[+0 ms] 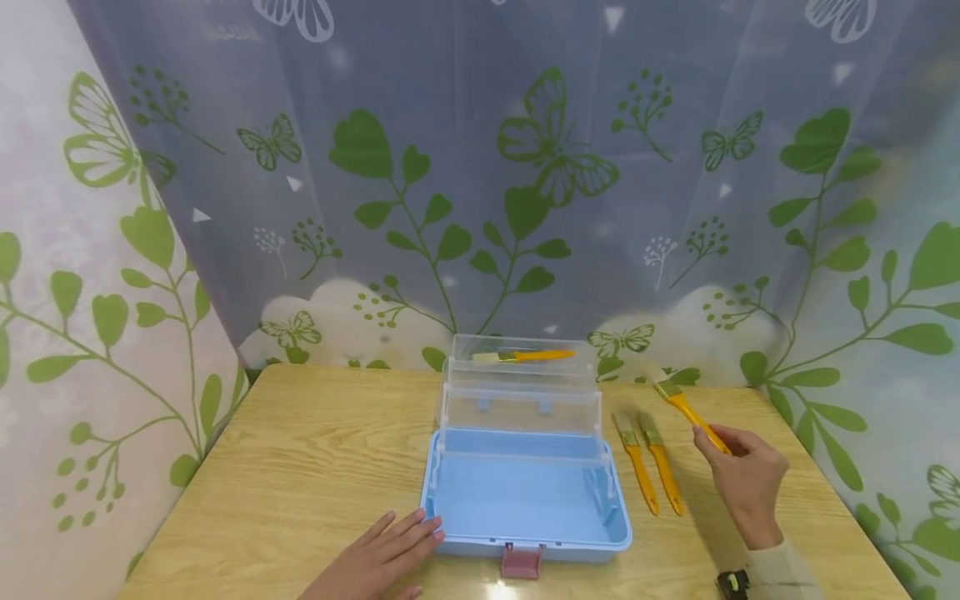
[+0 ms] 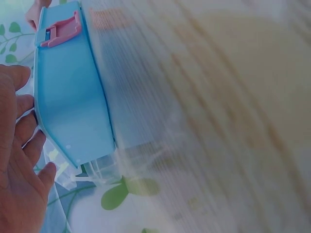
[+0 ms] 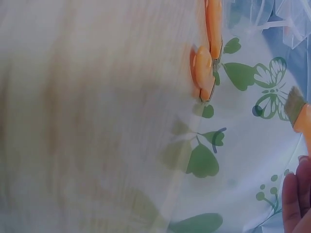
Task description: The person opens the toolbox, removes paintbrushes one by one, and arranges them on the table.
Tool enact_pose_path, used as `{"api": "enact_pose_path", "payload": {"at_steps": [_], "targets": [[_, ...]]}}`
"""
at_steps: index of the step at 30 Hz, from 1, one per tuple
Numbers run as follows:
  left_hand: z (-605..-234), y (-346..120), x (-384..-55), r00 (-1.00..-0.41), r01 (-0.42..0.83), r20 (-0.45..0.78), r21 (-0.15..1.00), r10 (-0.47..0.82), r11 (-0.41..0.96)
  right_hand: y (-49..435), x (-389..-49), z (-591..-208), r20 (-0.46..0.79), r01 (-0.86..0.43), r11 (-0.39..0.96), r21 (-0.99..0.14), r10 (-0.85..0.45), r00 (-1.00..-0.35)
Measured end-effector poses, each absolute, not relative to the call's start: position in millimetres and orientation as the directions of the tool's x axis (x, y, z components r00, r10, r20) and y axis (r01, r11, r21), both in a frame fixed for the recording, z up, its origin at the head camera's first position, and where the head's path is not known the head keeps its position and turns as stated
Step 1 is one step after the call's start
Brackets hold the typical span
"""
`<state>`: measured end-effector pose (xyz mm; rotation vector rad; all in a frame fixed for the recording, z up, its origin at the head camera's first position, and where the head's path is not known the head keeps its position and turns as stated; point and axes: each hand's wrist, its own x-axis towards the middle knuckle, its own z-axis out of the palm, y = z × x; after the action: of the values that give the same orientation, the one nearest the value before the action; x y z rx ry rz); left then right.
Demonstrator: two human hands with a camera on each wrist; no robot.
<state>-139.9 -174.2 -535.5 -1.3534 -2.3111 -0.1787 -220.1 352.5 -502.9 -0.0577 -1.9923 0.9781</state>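
In the head view a light blue storage box stands open, its clear tiered trays raised at the back. One paintbrush with a yellow-orange handle lies in the top tray. My left hand rests its extended fingers at the box's front left corner; the left wrist view shows these fingers along the box edge. To the right, my right hand pinches the handle of another paintbrush, its pale bristles pointing away toward the back. Two similar paintbrushes lie side by side between the box and that hand.
A wooden table bears everything. Behind it hangs a grey-blue curtain printed with leaves and butterflies, with pale printed sheets at both sides. The box's pink latch hangs down at its front.
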Motion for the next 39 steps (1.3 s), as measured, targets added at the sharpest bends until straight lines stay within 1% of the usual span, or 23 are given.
{"api": "enact_pose_path", "payload": {"at_steps": [6, 11, 19, 31, 39], "targets": [[-534.5, -174.1, -139.7, -0.418, 0.858, 0.447, -0.093, 0.791, 0.505, 353.6, -218.3, -502.3, 0.671, -0.257, 0.695, -0.672, 0.424, -0.608], [-533.5, -173.6, -140.1, -0.413, 0.858, 0.451, -0.098, 0.791, 0.504, 356.3, -217.3, -500.7, 0.657, -0.222, 0.703, -0.675, 0.436, -0.615], [-534.9, -174.3, -140.4, -0.415, 0.86, 0.449, -0.091, 0.791, 0.503, 361.2, -213.8, -503.1, 0.65, -0.147, 0.758, -0.635, 0.423, -0.631], [-535.4, -174.7, -141.1, -0.404, 0.863, 0.449, -0.103, 0.797, 0.495, 364.4, -210.8, -503.7, 0.57, 0.007, 0.797, -0.603, 0.438, -0.695], [-534.3, -174.7, -141.0, -0.406, 0.86, 0.452, -0.106, 0.794, 0.499, 365.0, -213.5, -503.0, 0.546, 0.042, 0.828, -0.559, 0.406, -0.733]]}}
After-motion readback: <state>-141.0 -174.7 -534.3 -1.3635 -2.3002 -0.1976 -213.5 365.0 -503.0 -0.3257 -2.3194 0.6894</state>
